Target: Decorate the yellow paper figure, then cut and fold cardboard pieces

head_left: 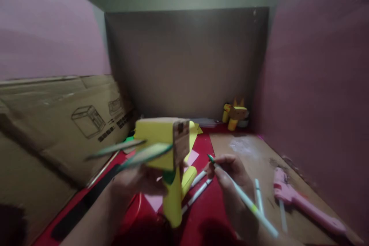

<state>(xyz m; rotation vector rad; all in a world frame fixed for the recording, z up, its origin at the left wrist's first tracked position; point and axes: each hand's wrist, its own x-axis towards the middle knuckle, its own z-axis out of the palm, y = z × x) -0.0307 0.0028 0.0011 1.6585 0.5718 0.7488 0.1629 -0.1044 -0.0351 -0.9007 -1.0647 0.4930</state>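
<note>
My left hand (142, 178) is closed around a yellow paper-and-cardboard craft figure (155, 130), gripping it from below. The figure has a boxy body, a brown cardboard face at its right end, tube legs and two green-edged leaf-shaped pieces sticking out to the left. A green patch shows at the top of the near leg. Between thumb and fingers of my right hand (235, 178) is a green felt-tip marker (245, 199), its bare green tip pointing up and left. That tip stays apart from the figure. My left fingers are partly hidden behind the figure.
On the cardboard sheet (250, 150) at right lie a pink hot glue gun (305, 203) and a pale marker (258, 196). Several white pens (198, 196) rest on the red surface. Another animal-like craft (238, 113) stands at the back. A cardboard box (57, 123) borders the left.
</note>
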